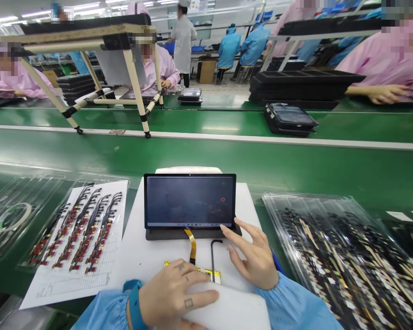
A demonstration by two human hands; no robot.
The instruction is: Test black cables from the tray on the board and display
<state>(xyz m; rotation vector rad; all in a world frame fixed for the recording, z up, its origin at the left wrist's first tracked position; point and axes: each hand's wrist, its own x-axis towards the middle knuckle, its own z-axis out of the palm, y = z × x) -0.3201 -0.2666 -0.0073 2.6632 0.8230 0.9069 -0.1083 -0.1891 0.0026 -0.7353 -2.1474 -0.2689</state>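
Observation:
A tablet [191,201] stands propped in a dark stand on a white foam board [137,256], its screen lit with a red dot at the right. My right hand [251,252] has its fingers spread, with the fingertips at the screen's lower right corner. My left hand [177,291] lies flat with fingers apart on a white foam block [237,302]. An orange flex cable [192,245] runs from below the tablet toward a yellow-edged part [213,275], mostly hidden by the left hand and foam block. Beside it lies a thin black cable [212,259].
At the left, several rows of small red-ended flex parts [99,233] lie on a printed sheet [51,288]. Clear trays [271,201] of black cables stand at the right. Beyond are a pipe-frame rack [134,82], stacked black trays [296,87] and co-workers in pink.

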